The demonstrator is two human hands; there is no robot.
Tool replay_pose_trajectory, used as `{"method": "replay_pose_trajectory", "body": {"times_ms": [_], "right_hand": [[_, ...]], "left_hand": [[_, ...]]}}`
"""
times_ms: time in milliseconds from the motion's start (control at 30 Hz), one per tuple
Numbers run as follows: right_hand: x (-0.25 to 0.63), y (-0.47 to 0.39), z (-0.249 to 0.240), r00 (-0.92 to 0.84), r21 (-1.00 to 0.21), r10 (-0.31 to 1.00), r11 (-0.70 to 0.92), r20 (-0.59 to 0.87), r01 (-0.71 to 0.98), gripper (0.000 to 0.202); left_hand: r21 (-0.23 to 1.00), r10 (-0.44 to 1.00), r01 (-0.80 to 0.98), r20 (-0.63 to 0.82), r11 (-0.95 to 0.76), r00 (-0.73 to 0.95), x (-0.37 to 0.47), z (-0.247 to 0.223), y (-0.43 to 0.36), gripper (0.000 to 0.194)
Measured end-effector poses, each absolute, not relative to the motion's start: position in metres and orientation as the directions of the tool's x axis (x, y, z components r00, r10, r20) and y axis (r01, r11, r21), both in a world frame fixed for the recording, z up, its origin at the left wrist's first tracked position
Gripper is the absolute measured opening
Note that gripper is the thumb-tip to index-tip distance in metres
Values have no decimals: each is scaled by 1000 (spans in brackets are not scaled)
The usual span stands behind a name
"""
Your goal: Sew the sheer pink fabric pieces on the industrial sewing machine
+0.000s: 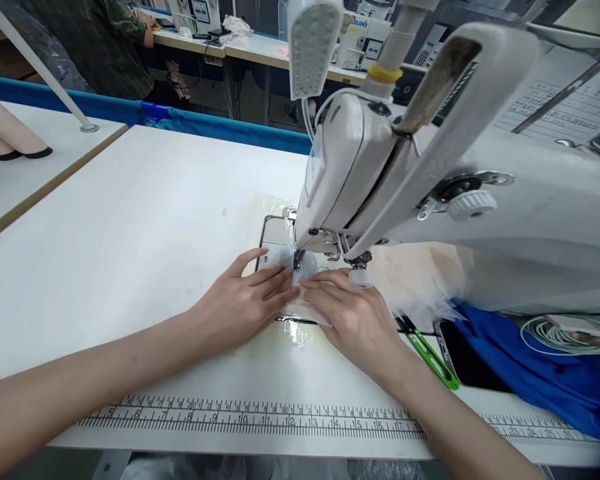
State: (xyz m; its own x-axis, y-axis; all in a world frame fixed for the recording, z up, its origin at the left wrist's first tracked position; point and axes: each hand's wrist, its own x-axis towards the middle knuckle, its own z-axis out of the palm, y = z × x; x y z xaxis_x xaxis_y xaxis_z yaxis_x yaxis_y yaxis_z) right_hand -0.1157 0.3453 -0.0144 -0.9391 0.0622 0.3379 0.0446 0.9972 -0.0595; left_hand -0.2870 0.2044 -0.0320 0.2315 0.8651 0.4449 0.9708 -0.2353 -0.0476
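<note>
Counted at the work point: two hands, one machine (340, 153), one plate (276, 253). Left hand (245, 293) found palm down, fingers lightly spread, tips on the plate beside the needle area. Right hand (355, 313) found palm down, fingers curved and close together, thumb hidden; impossible to tell whether pinching or only pressing. Sheer cloth (313, 312) located just in front of the needle area, between both sets of fingertips, partly under the right fingers. Pale fabric (415, 273) also seen right of the right hand, beneath the machine arm; connection with the first portion not discernible. To the right, counted: one pair of green snips (433, 360), near the right wrist; one phone (473, 363), partly covered by one blue cloth (520, 373); one cable coil (570, 333) on top. Along the table's near edge: one ruler strip (260, 417), crossed by the right forearm.
</note>
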Motion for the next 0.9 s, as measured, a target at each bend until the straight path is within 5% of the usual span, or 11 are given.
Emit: {"method": "replay_pose_trajectory", "body": {"times_ms": [333,500,700,900], "right_hand": [[-125,353,-23,-911,-44,161,987,379,156,22],[-124,351,-23,-883,-125,195,980,427,156,21],[-126,354,-23,-827,-346,407,896,387,278,29],[-124,352,-19,-873,-342,311,922,376,181,23]], "left_hand": [[16,890,983,429,-181,157,-296,-33,216,31],[284,926,950,377,-128,11,-296,-30,220,32],[570,965,821,234,-38,-118,-304,-25,226,32],[490,957,868,280,-79,-71,-304,-24,224,39]]}}
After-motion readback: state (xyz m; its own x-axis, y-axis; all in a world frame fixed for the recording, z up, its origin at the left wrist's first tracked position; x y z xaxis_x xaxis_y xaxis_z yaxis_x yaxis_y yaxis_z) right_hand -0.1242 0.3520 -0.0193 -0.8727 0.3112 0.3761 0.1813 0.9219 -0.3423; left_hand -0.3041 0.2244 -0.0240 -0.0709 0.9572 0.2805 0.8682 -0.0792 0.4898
